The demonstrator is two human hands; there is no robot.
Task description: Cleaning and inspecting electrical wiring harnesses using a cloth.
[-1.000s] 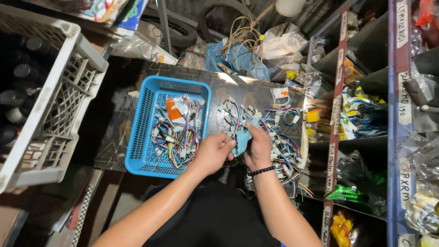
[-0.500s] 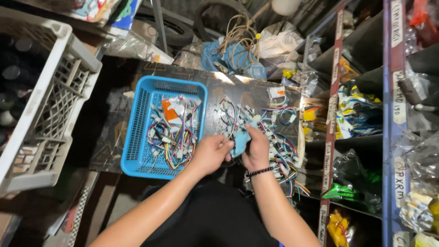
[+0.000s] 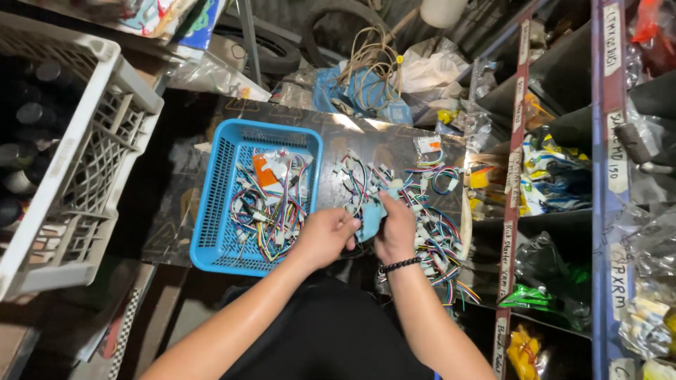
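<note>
Both hands meet over a dark board (image 3: 176, 211) resting across my lap. My left hand (image 3: 325, 237) and my right hand (image 3: 396, 229) together pinch a small light-blue cloth (image 3: 369, 217). Under and beside the right hand lies a loose pile of coloured wire harnesses with white connectors (image 3: 429, 218). A blue plastic basket (image 3: 211, 211) sits just left of my left hand, holding more wire harnesses (image 3: 271, 204) and an orange packet. A black beaded bracelet circles my right wrist.
A white plastic crate (image 3: 77, 183) holding dark bottles stands at the left. Beyond the board lie a blue bag (image 3: 366, 95), coiled beige cord and plastic wrappers. Metal shelves (image 3: 605, 176) packed with bagged parts run along the right side.
Both hands stay on the blue cloth and have shifted slightly, working it between the fingers. The basket and wire pile have not moved.
</note>
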